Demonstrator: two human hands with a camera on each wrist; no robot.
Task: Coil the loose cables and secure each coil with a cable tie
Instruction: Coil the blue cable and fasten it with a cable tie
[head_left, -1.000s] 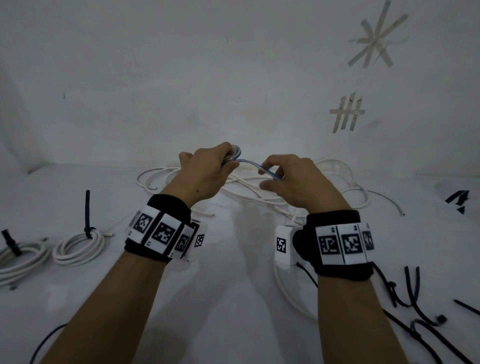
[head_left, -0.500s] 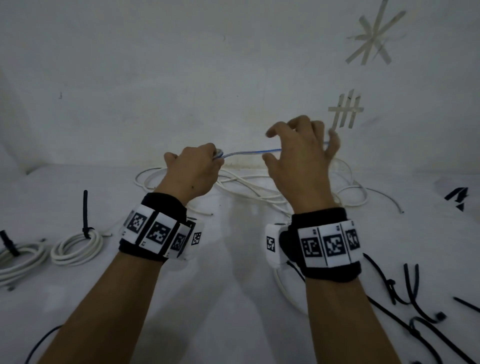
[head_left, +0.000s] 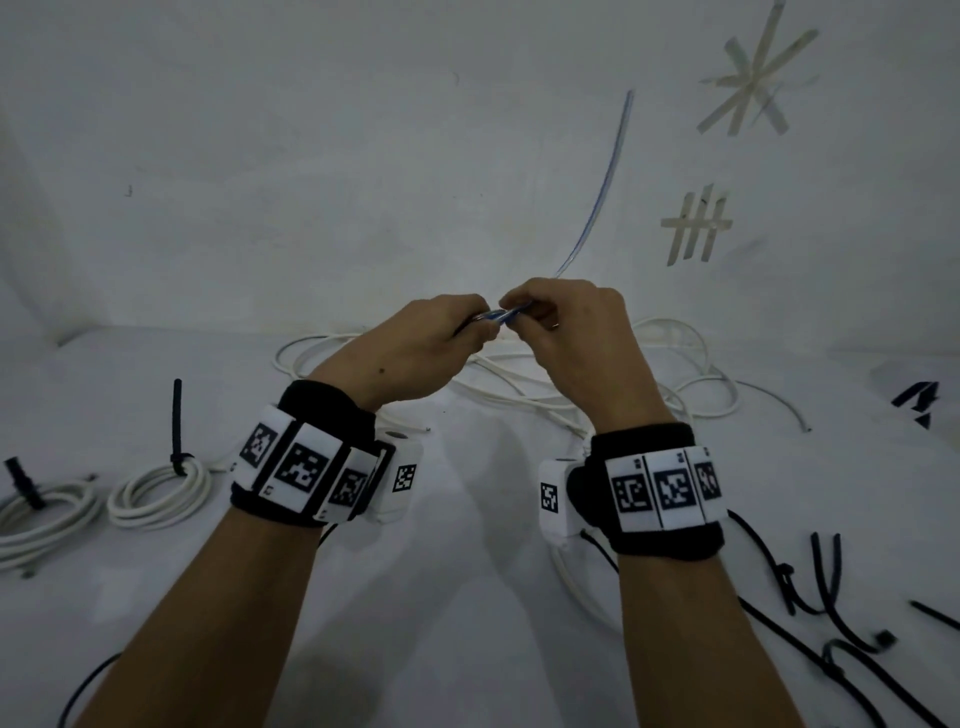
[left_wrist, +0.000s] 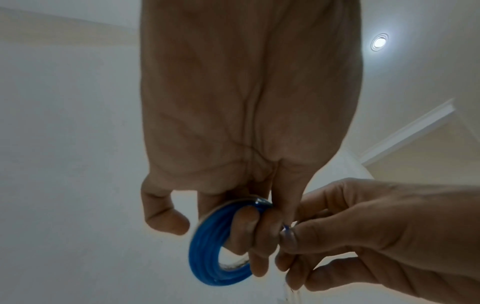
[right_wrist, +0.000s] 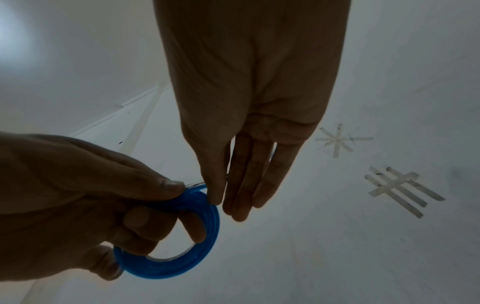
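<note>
1. Viewing from the head camera: left hand (head_left: 415, 348) and right hand (head_left: 571, 332) meet above the white table (head_left: 467, 597), fingers of both curled round a small blue cable coil (head_left: 493, 315) between them. Free blue cable end (head_left: 602, 182) arcs upward from the right hand. Loose white cables (head_left: 691, 384) lie on the table behind the hands. Two tied white coils (head_left: 156, 493) rest at left, each with a black tie standing up. Black cable ties (head_left: 831, 597) lie scattered at right. Tape marks (head_left: 696, 228) on the wall.
2. Left wrist view: left hand (left_wrist: 246, 123) has fingers hooked through the blue cable coil (left_wrist: 207, 246); right hand (left_wrist: 376, 236) pinches the strand just beside it.
3. Right wrist view: right hand (right_wrist: 249, 102) has thumb and fingertips pressed together at the top of the blue cable coil (right_wrist: 182, 263); left hand (right_wrist: 78, 195) grips the coil, fingers through its centre.
</note>
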